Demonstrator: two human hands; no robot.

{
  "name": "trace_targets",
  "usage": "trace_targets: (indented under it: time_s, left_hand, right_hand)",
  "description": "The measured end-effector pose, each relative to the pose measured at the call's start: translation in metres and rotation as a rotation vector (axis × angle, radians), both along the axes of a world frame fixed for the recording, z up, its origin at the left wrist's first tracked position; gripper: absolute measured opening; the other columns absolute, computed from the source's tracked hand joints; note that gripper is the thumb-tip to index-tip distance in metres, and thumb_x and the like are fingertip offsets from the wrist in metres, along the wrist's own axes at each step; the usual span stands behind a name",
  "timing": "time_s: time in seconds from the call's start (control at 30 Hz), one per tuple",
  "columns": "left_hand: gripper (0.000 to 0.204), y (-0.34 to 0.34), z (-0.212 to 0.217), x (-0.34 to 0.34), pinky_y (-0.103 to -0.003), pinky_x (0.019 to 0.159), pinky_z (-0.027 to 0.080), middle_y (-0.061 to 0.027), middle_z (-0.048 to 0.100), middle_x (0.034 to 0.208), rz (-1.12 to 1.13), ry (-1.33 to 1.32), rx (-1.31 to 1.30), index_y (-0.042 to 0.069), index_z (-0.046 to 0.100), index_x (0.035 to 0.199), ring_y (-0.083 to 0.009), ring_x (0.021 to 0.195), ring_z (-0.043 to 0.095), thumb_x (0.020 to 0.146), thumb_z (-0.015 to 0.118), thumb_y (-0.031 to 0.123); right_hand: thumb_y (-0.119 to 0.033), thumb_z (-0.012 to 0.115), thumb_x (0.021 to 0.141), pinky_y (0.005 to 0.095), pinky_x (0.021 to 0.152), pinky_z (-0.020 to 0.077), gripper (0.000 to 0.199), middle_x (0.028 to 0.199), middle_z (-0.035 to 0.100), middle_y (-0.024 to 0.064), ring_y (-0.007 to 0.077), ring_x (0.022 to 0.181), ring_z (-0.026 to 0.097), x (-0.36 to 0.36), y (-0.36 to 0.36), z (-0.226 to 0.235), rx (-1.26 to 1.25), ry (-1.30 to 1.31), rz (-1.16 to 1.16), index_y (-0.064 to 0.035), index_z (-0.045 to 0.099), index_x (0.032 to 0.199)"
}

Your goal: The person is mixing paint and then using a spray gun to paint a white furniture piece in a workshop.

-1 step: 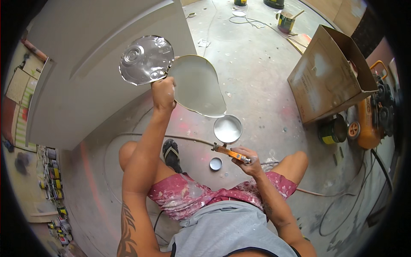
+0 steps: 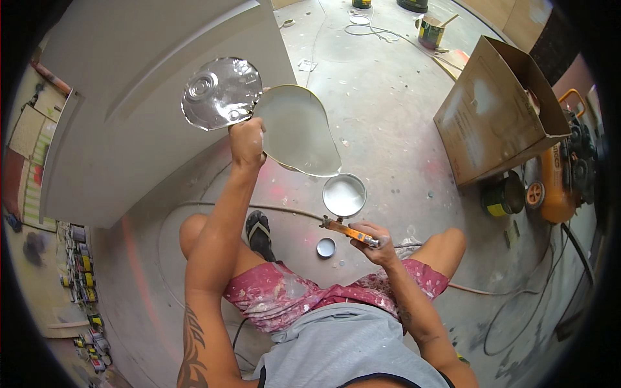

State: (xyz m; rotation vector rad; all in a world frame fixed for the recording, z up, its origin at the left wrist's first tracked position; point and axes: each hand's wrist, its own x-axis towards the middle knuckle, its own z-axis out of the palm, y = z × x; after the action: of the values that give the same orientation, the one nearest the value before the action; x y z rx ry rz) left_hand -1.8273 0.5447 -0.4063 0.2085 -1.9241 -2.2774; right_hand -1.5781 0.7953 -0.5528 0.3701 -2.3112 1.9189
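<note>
Head view: paint-spattered concrete floor, workshop w/ compressor.

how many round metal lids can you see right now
2. One large shiny lid is at the rim of the tilted paint can in the left hand; one small lid lies on the floor. Others may be hidden.

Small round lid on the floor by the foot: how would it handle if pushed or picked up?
The lid looks thin, shallow metal, so probably light and stiff. It lies flat on the dusty floor, so a push would likely slide it rather than roll it. Its low rim may be hard to pinch; paint spatter nearby suggests it could be slick.
</note>
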Motion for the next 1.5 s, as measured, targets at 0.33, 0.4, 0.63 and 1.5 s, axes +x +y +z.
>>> trace_targets:
  time_s: [0.33, 0.4, 0.63, 1.5]
  left_hand:
    - [0.004, 0.023, -0.103, -0.031, -0.039, 0.068, 0.049, -0.0078, 0.055, 0.074, -0.161, -0.04, 0.095, -0.003, 0.059, 0.068, -0.0231, 0.071, 0.057, 0.065, 0.058, -0.005]
    - [0.005, 0.059, -0.121, -0.028, -0.039, 0.07, 0.05, -0.0077, 0.056, 0.073, -0.175, -0.071, 0.184, -0.002, 0.059, 0.067, -0.0245, 0.071, 0.058, 0.065, 0.057, -0.006]
    - [0.028, 0.133, -0.281, -0.049, -0.038, 0.071, 0.049, -0.0085, 0.053, 0.088, -0.194, -0.043, 0.069, 0.0, 0.058, 0.089, -0.0243, 0.08, 0.056, 0.062, 0.057, -0.009]
    - [0.075, 0.235, -0.283, 0.039, -0.039, 0.117, 0.033, -0.0161, 0.049, 0.151, -1.319, -0.411, -0.12, 0.002, 0.043, 0.15, -0.0267, 0.141, 0.044, 0.091, 0.07, 0.04]
  right_hand:
    - [-0.002, 0.077, 0.082, 0.0323, 0.081, 0.0563, 0.032, 0.107, 0.072, 0.0166, 0.0271, 0.092, 0.072, 0.01, 0.018, 0.013, -0.014, 0.058, -0.046, 0.001, 0.07, 0.113]
    - [-0.002, 0.077, 0.081, 0.0324, 0.081, 0.0564, 0.032, 0.106, 0.072, 0.0167, 0.0274, 0.092, 0.072, 0.02, 0.027, 0.008, -0.011, 0.065, -0.106, 0.0012, 0.07, 0.112]
    - [0.003, 0.076, 0.074, 0.0337, 0.087, 0.0562, 0.04, 0.11, 0.071, 0.0176, 0.0302, 0.099, 0.071, 0.033, 0.041, 0.004, -0.064, 0.13, -0.211, 0.0023, 0.069, 0.113]
    - [-0.005, 0.084, 0.072, 0.0383, 0.081, 0.0581, 0.036, 0.108, 0.071, 0.0198, 0.0334, 0.094, 0.073, 0.046, 0.089, 0.003, 0.096, -0.003, -0.605, 0.0032, 0.071, 0.106]
